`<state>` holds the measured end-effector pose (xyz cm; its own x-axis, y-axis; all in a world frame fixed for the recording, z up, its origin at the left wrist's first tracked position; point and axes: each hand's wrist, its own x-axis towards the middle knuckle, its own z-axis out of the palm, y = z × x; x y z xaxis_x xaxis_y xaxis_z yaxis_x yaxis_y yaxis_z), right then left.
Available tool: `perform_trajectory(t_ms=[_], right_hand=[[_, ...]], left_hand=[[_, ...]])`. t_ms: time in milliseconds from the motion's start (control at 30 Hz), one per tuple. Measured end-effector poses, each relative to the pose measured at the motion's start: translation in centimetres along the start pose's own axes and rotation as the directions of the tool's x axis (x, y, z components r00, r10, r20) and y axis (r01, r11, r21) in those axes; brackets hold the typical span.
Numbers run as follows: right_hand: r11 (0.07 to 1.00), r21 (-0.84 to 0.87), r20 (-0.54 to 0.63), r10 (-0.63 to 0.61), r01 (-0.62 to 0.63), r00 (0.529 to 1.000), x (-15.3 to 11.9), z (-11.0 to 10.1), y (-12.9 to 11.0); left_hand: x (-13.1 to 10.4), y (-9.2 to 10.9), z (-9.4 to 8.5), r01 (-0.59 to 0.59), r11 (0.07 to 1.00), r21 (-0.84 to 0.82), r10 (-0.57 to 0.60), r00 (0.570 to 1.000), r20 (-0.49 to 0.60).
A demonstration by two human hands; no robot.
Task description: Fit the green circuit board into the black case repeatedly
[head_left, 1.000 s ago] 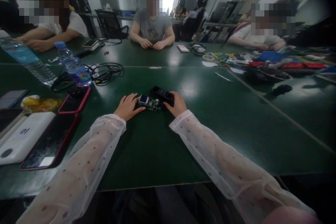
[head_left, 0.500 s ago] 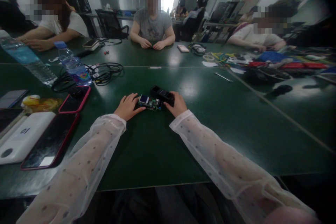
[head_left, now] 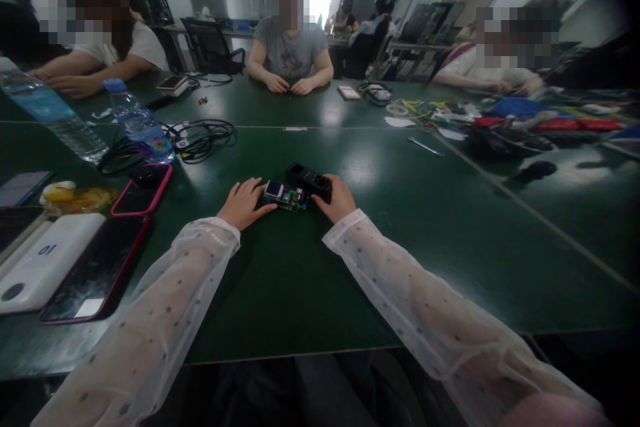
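Observation:
A green circuit board (head_left: 291,198) with a small square screen (head_left: 274,189) lies on the dark green table (head_left: 300,280). Just behind it and slightly to the right is a black rectangular case (head_left: 307,178). My left hand (head_left: 244,203) rests at the board's left end, its fingers apart and the thumb and fingertips touching the board's edge. The right end of the black case is between the thumb and fingers of my right hand (head_left: 337,199).
Phones (head_left: 97,267), a white power bank (head_left: 47,260) and two bottles (head_left: 137,120) are at left, near black cables (head_left: 207,140). A wrench (head_left: 425,147) lies at right, before piled cables (head_left: 535,123). A person (head_left: 290,53) sits opposite; others sit at both sides.
The black case has tilted slightly in my right hand. My left hand and the circuit board look unmoved.

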<state>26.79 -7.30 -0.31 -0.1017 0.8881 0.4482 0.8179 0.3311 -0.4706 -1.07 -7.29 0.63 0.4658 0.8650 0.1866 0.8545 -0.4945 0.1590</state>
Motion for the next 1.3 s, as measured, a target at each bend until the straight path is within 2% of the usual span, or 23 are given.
perform_trajectory(t_ms=[267,433,633,767,900,1067,1300], right_hand=[[1.0,-0.019,-0.007,0.024,-0.024,1.0,0.0,-0.1,-0.3],[0.999,0.04,-0.062,0.02,-0.017,0.998,0.0,0.1,-0.1],[0.986,0.156,-0.222,-0.023,0.058,0.975,-0.2,-0.3,-1.0],[0.974,0.172,-0.241,-0.101,0.145,0.965,-0.7,-0.9,-2.3],[0.968,0.122,-0.202,-0.194,0.221,0.96,-1.2,-1.4,-3.4],[0.979,0.097,-0.037,-0.178,0.181,0.983,-1.6,-1.7,-4.0],[0.975,0.134,0.014,-0.183,0.18,0.983,-1.6,-1.7,-3.9]], left_hand=[[0.0,0.0,-0.1,-0.008,1.0,-0.002,0.008,1.0,0.001],[0.0,0.1,-0.1,0.011,1.0,-0.001,-0.011,1.0,0.002],[-0.1,0.1,-0.1,0.006,1.0,0.003,-0.006,1.0,-0.01],[-0.1,0.1,0.0,-0.003,1.0,0.004,0.003,1.0,-0.017],[-0.1,0.0,0.1,0.002,1.0,-0.001,-0.002,1.0,-0.015],[-0.1,0.0,0.2,0.002,1.0,-0.015,-0.002,1.0,-0.031],[-0.2,0.2,0.0,0.006,1.0,-0.019,-0.006,0.999,-0.031]])
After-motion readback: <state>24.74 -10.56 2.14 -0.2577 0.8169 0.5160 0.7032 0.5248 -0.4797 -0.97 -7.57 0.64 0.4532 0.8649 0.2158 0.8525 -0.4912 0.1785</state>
